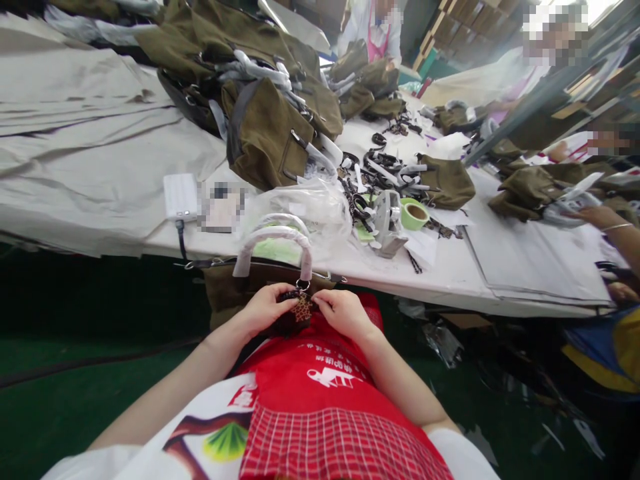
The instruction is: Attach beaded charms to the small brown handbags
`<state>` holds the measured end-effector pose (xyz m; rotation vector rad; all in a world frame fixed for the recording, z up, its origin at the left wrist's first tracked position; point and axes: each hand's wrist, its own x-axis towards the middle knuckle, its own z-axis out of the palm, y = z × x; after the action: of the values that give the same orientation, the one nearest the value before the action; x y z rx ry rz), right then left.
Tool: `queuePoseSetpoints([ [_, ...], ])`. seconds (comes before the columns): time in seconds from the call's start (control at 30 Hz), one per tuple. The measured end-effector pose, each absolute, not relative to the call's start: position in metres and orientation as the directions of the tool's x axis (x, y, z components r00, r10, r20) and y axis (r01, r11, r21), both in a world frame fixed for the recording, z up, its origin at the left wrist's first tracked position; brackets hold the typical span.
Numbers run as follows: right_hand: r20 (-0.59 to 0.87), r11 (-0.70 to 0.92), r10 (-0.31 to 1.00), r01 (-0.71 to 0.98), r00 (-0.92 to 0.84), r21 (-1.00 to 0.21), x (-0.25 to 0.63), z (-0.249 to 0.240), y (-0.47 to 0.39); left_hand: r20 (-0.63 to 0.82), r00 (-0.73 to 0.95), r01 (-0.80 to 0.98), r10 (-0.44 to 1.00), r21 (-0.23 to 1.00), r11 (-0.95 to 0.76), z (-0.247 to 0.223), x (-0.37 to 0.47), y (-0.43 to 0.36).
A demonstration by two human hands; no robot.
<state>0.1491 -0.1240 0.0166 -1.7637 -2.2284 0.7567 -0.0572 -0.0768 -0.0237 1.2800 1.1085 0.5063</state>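
Note:
An olive-brown handbag with two handles wrapped in white leans at the table's front edge, just in front of my red apron. At its front hangs a metal ring with a gold-coloured ornament and a dark braided strap. The fingers of my left hand are closed on the dark strap, left of the ornament. My right hand is pinched at the ornament's right side, by the strap's other part; what its fingertips hold is too small to make out.
On the white table are a white power bank with a cable, clear plastic, a metal tape dispenser, green tape and several dark straps. Olive bags are piled behind. Other people work across and at the right.

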Motion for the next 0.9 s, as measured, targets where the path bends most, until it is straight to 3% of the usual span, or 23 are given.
queuePoseSetpoints([
  [0.27, -0.125, 0.189, 0.952, 0.857, -0.279, -0.480, 0.143, 0.013, -0.118, -0.295, 0.419, 0.342, 0.859, 0.927, 0.152, -0.014, -0.056, -0.078],
  [0.57, -0.120, 0.133, 0.961, 0.793, -0.251, -0.595, 0.147, 0.016, -0.122, -0.353, 0.282, 0.242, 0.892, 0.926, 0.289, -0.021, -0.048, -0.087],
  [0.73, -0.108, 0.100, 0.967, 0.738, -0.229, -0.667, 0.148, 0.015, -0.124, -0.373, 0.296, 0.157, 0.879, 0.927, 0.341, -0.020, -0.044, -0.089],
  [0.9, -0.114, 0.084, 0.966, 0.698, -0.232, -0.711, 0.152, 0.017, -0.124, -0.293, 0.339, 0.306, 0.894, 0.933, 0.190, -0.016, -0.052, -0.083],
])
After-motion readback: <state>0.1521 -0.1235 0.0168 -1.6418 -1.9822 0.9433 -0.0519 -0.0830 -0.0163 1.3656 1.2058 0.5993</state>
